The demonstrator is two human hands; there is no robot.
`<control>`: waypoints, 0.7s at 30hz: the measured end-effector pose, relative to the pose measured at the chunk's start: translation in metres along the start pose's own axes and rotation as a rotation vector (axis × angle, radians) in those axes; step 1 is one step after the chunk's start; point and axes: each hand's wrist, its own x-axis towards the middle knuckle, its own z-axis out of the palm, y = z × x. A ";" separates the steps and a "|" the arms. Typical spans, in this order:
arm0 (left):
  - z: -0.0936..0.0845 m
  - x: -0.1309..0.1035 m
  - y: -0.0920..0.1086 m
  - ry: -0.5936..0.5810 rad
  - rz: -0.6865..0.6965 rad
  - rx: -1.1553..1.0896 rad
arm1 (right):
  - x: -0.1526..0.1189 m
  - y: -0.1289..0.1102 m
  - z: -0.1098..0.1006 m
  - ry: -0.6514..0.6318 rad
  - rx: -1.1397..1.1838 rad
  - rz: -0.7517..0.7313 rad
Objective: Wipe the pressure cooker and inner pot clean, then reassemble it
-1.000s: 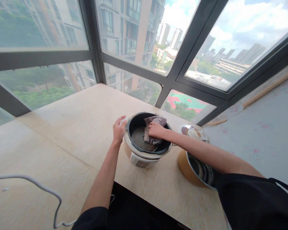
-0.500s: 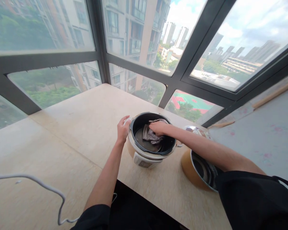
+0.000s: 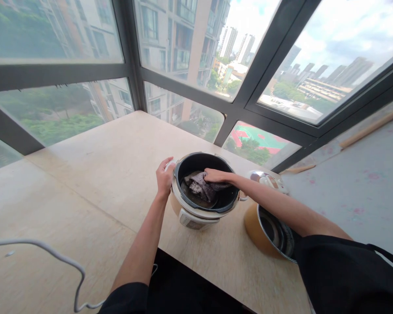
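Observation:
An electric pressure cooker (image 3: 196, 220) stands lidless on the stone-like ledge, its dark interior facing up. My left hand (image 3: 165, 176) grips the white side handle (image 3: 170, 165) at the cooker's left. Inside the cooker, my right hand (image 3: 214, 175) is closed on a grey-brown cloth (image 3: 201, 187), which lies bunched against the bottom. Some of my right fingertips are hidden in the cloth's folds. Under my right forearm sits a golden-brown inner pot (image 3: 258, 231) with a dark inside, tilted toward me and partly covered by my sleeve.
Behind the pot lies a white and silver lid (image 3: 265, 179), close to the floral wall (image 3: 353, 196). A white cord (image 3: 52, 250) curves over the ledge (image 3: 85, 174) at the left. Grey-framed windows (image 3: 183, 98) border the far side.
My right hand has shifted the cloth slightly toward the left inside the cooker, and its folds lie differently. My left hand stays on the handle. The view has moved a little.

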 end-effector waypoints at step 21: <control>-0.002 0.002 -0.004 -0.042 0.006 0.014 | -0.028 -0.058 0.015 -0.139 -0.339 -0.810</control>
